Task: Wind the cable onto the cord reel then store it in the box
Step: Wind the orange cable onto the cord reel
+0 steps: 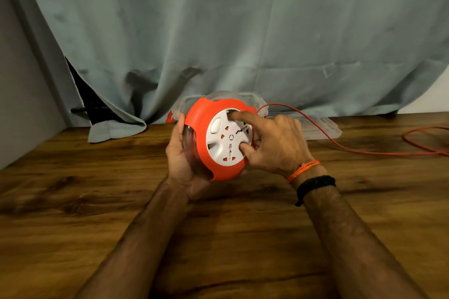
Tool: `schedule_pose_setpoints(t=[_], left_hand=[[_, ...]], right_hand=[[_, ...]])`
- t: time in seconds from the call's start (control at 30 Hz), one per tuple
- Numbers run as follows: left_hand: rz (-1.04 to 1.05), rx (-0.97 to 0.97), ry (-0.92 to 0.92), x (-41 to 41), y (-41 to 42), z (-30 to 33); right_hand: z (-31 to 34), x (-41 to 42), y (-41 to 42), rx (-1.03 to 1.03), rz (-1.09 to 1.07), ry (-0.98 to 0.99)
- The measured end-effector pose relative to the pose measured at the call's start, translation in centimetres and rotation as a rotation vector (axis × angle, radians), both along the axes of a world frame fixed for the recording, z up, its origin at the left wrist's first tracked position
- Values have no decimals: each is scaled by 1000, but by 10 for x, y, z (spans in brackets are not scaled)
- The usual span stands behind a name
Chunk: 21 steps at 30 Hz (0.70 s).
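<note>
Cord reel between the hands: orange-red housing, white hub with small red socket openings, clear side shell. Beyond the right hand, an orange-red cable crosses the dark brown wood-grain table beside a clear box. Grey-green curtain behind; orange thread and black band on the right wrist.

No text, brand, number or label can be read; the white socket face of the round orange plastic cord reel bears only moulded marks, too small to make out.
</note>
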<state>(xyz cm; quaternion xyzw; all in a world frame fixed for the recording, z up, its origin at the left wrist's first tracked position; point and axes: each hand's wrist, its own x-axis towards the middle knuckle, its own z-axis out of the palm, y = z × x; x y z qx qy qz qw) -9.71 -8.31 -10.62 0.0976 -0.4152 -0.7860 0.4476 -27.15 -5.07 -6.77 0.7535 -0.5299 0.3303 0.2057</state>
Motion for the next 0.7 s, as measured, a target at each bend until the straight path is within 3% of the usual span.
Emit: schedule_pose_setpoints(t=[0.43, 0.7], left_hand=[[152, -28, 112, -4, 3, 6], [115, -2, 91, -3, 1, 2]], right_hand=[[-11, 36, 3, 24, -181, -193], [7, 6, 8, -7, 81, -218]])
